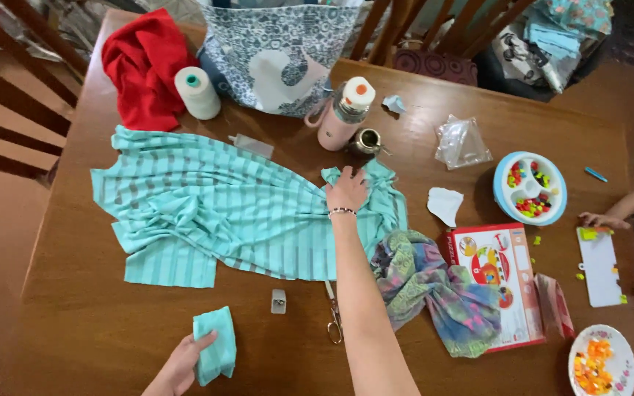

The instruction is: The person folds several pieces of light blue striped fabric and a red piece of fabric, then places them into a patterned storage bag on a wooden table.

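Observation:
A large teal striped cloth [207, 205] lies spread across the wooden table [89, 330]. My right hand [346, 192] reaches far forward and pinches the cloth's far right edge. Close to the front edge, my left hand [183, 364] holds a small folded teal fabric piece [216, 353]. Scissors [333, 319] lie under my right forearm. A small grey rectangular object [279, 301] sits just below the cloth.
At the back sit a red cloth [144, 66], white thread cone [197, 92], patterned bag [280, 55] and pink bottle [340, 115]. A multicoloured cloth [434, 290], red box [497, 275] and bead tray [530, 188] are right. Another person's hand [602, 219] touches a white board [600, 265].

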